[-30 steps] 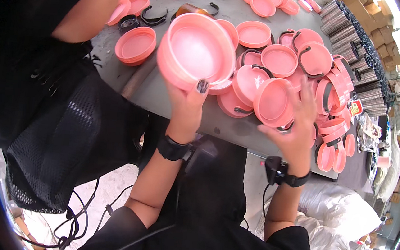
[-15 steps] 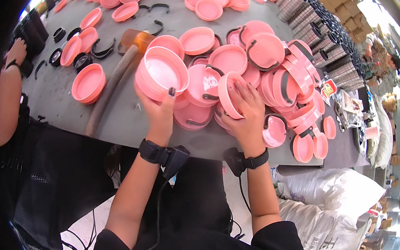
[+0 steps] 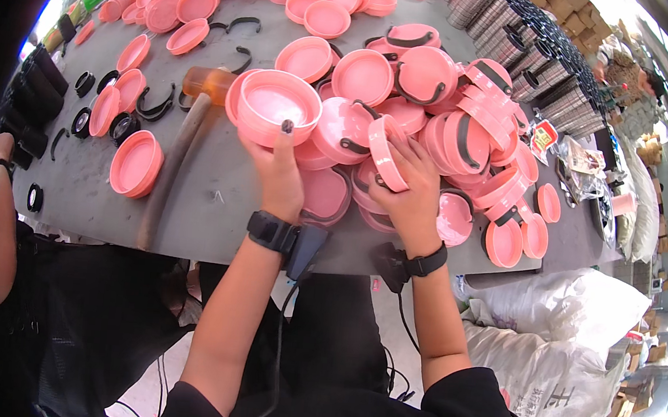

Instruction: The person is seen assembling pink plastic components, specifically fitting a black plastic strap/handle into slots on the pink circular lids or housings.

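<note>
My left hand [image 3: 280, 170] grips a small stack of pink round lids [image 3: 278, 102], open side up, with the thumb pressed against the near rim. In my right hand [image 3: 411, 185] is one pink round lid [image 3: 385, 156], tipped up on its edge, fingers over its back. Both hands are over the near side of a large heap of pink lids [image 3: 363, 78]. Many of these carry a black curved strap handle [image 3: 462, 140]. Some lids under and behind my hands are partly hidden.
A wooden-handled mallet [image 3: 172, 170] with an amber head lies left of my hands. Farther left are loose pink lids [image 3: 137, 163], black rings [image 3: 123, 128] and black cylinders [image 3: 31, 109]. Stacked metal-and-black rings [image 3: 514, 53] stand far right. A co-worker's arm [image 3: 0, 211] shows at the left edge.
The view has shifted slightly. The lid in my right hand has turned more edge-on. The stack in my left hand is more level. The co-worker's hand has moved lower, away from the black cylinders.
</note>
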The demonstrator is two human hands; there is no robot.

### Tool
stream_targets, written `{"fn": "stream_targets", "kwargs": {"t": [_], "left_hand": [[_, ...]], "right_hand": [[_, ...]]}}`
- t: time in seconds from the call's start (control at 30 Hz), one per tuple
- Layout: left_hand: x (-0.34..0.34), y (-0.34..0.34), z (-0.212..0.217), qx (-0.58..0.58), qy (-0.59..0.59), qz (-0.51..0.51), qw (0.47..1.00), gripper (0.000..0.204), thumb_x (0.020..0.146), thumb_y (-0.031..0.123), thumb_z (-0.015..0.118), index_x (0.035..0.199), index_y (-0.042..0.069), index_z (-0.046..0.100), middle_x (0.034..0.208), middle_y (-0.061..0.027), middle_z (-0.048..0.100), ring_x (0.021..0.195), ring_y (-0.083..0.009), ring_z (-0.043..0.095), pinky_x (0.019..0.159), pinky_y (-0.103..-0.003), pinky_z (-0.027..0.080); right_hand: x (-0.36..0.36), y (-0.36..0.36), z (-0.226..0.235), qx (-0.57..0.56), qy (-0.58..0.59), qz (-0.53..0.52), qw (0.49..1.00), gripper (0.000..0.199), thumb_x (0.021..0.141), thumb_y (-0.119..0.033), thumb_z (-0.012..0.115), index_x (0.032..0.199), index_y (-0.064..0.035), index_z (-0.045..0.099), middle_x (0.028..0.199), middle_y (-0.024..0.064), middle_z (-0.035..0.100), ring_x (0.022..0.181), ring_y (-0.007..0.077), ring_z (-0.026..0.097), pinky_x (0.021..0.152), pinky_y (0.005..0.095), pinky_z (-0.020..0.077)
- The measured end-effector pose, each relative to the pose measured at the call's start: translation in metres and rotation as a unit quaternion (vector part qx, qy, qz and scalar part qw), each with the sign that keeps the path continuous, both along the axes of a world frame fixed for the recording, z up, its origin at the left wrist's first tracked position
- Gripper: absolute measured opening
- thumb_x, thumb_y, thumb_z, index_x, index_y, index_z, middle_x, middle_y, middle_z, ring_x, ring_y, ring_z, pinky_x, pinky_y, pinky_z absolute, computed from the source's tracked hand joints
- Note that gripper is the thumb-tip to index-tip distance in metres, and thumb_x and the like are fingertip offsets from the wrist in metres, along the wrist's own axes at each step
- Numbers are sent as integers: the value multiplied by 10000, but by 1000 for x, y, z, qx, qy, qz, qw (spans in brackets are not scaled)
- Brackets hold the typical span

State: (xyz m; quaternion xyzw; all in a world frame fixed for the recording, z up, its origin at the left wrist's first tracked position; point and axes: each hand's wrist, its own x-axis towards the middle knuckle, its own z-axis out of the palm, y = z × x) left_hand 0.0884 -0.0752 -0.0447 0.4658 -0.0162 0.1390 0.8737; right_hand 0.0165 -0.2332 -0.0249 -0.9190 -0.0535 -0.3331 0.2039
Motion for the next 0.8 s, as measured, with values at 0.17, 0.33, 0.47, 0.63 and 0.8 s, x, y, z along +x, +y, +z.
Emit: {"fn": "stream_targets", "kwargs": {"t": [0.17,0.33,0.47,0.63,0.8], "left_hand": [[9,-4,1,-16,-4,1,1000,598,875,181,522,1346,26,187,1277,-114,379,1144,-182,407,989,-318,315],[2,2,7,12,13,-7,1000,631,853,178,562,1335,9,192,1261,-124,390,1139,-174,403,966,-314,340],[-7,22,15,-3,5,-55,998,823,782,134,648,1363,-13,85,1297,-161,330,1159,-221,390,988,-328,330],[-15,37,14,27,-54,-55,997,873,770,113,649,1387,36,36,1348,-165,260,1228,-235,326,1015,-361,311],[-31,55,34,-3,-99,-144,985,914,772,252,683,1392,70,36,1370,-155,230,1255,-242,300,1023,-376,301]], "right_hand": [[5,2,5,12,-3,8,1000,470,605,-172,677,1059,-64,622,1093,106,601,1052,335,515,879,417,411],[0,-1,16,43,43,64,996,559,577,-155,722,1101,-24,578,1133,156,567,1040,364,516,892,415,410],[-14,8,28,128,141,38,981,709,538,-163,770,1177,4,512,1158,167,545,1103,337,488,927,412,384],[-22,25,55,107,107,-4,988,769,558,-196,774,1243,-33,464,1268,139,478,1186,329,422,986,419,328],[-1,81,81,94,105,169,975,692,562,-149,763,1207,-75,524,1314,125,450,1234,308,382,1003,423,314]]}}
